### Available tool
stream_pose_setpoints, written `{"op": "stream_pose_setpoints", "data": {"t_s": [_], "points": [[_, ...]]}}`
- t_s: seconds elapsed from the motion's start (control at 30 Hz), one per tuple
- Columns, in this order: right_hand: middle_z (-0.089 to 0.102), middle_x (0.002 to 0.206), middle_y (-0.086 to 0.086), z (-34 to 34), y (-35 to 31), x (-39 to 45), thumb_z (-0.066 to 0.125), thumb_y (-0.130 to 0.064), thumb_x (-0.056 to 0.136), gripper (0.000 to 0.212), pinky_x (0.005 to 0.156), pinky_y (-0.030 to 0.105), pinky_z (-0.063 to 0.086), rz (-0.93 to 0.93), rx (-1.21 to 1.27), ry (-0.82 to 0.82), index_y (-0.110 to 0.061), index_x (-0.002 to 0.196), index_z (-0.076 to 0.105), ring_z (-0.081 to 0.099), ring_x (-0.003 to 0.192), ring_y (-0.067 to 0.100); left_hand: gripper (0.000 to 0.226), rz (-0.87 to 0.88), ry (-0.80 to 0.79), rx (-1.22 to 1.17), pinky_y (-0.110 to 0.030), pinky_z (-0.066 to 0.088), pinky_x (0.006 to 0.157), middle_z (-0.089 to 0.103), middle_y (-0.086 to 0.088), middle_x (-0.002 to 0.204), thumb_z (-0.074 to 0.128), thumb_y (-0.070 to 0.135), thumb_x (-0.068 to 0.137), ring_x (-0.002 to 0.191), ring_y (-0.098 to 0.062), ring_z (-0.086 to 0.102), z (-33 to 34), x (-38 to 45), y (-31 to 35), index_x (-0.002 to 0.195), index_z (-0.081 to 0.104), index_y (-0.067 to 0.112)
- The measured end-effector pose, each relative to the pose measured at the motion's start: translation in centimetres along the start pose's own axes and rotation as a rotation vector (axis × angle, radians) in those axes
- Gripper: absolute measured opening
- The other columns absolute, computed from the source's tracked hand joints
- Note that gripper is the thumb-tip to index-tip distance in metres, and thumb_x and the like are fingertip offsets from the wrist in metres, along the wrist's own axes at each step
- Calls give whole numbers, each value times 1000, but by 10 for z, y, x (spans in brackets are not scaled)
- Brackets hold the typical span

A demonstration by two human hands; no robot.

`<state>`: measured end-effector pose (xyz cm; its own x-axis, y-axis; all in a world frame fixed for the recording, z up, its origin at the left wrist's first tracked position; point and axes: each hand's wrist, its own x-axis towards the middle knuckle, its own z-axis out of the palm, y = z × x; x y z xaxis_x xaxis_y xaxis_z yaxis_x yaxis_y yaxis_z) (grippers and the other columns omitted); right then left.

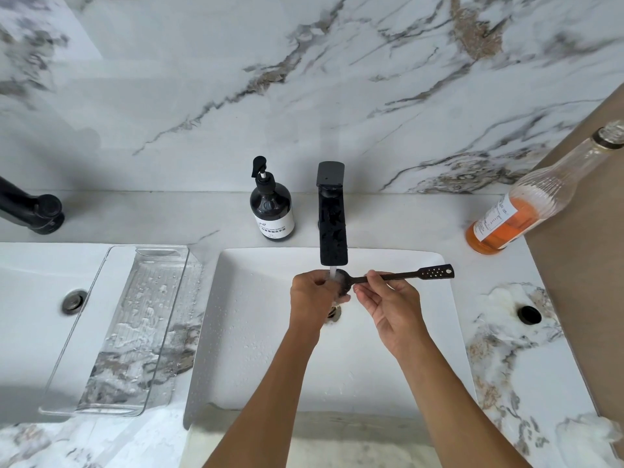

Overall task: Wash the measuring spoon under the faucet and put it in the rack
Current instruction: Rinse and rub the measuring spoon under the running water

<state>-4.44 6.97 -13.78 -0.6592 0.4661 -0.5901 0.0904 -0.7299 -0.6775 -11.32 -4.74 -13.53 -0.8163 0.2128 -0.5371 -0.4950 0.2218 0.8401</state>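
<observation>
A black measuring spoon point(410, 274) lies level over the white sink point(256, 332), its bowl under the running stream of the black faucet point(332, 217). My right hand point(388, 304) pinches the handle near the bowl; the perforated flat end sticks out to the right. My left hand point(312, 295) is curled around the bowl, fingers in the water and against it. The clear plastic rack point(111, 336) sits left of this sink, bridging a second basin, wet and with nothing in it.
A dark soap pump bottle point(271, 204) stands left of the faucet. A glass bottle with orange liquid point(526, 204) stands at the back right. A second black faucet point(32, 207) is at far left. A black hole point(529, 314) is in the counter at right.
</observation>
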Motion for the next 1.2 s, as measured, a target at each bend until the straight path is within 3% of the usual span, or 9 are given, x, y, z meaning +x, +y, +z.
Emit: {"op": "stream_pose_setpoints", "data": {"t_s": [0.07, 0.1, 0.23, 0.37, 0.5, 0.7, 0.87, 1.1, 1.2], "points": [[72, 72, 11, -1, 1, 0, 69, -4, 90, 8, 67, 26, 60, 2, 0, -5, -3, 83, 67, 73, 68, 23, 38, 20, 21, 26, -30, 56, 58, 62, 8, 49, 70, 6, 88, 50, -16, 70, 0, 2, -1, 52, 68, 20], [72, 71, 11, -1, 1, 0, 69, -4, 90, 7, 67, 26, 60, 2, 2, -8, -2, 83, 67, 73, 68, 23, 40, 16, 25, 24, -29, 58, 58, 63, 8, 51, 72, 8, 87, 53, -18, 72, 0, 3, -1, 49, 65, 20], [73, 73, 12, -1, 2, 0, 69, -4, 90, 6, 67, 27, 60, 6, 3, -24, -2, 84, 67, 73, 69, 24, 20, 11, 32, -42, -49, 62, 79, 71, -3, 61, 72, 5, 86, 60, -22, 72, -2, 4, -1, 66, 75, 8], [73, 73, 12, 0, 4, 2, 69, -3, 89, 6, 67, 26, 60, 13, 9, -20, -1, 84, 67, 73, 70, 23, 13, -31, 19, -87, -42, 62, 82, 75, -9, 70, 66, -8, 82, 63, -27, 74, -4, 4, -2, 82, 76, 1], [73, 73, 13, 0, 5, 2, 69, -3, 89, 7, 67, 26, 59, 10, 6, -22, -2, 83, 67, 73, 69, 23, 7, -44, 35, -82, -38, 62, 77, 77, -15, 80, 74, 0, 83, 67, -28, 76, -4, 5, -2, 88, 73, -3], [73, 73, 11, 2, 1, 2, 69, -4, 90, 8, 68, 26, 60, -11, -27, -45, -3, 82, 69, 73, 69, 23, 36, 6, 1, -56, -46, 61, 83, 70, 0, 64, 59, 7, 95, 58, -24, 71, -3, 6, -4, 62, 71, 12], [72, 74, 11, 0, 0, 4, 68, -5, 90, 6, 69, 27, 60, -7, -49, -47, -1, 85, 68, 73, 70, 23, 1, -43, 16, -78, -40, 61, 75, 74, -10, 69, 72, 0, 84, 63, -24, 73, -4, 6, -5, 84, 73, 0], [74, 75, 13, -1, 3, 5, 68, -4, 90, 7, 67, 26, 59, 22, 4, -39, -3, 83, 69, 74, 70, 23, 16, -2, 51, -3, -40, 61, 73, 73, -4, 64, 67, 7, 89, 57, -26, 74, -2, 9, -4, 76, 73, 3], [73, 76, 12, 1, 2, 6, 68, -3, 90, 6, 68, 26, 60, 33, 16, -38, -2, 84, 68, 74, 70, 22, 22, 22, 29, -40, -51, 60, 78, 70, -2, 61, 68, 13, 91, 60, -24, 71, -1, 6, -6, 70, 72, 8]]}}
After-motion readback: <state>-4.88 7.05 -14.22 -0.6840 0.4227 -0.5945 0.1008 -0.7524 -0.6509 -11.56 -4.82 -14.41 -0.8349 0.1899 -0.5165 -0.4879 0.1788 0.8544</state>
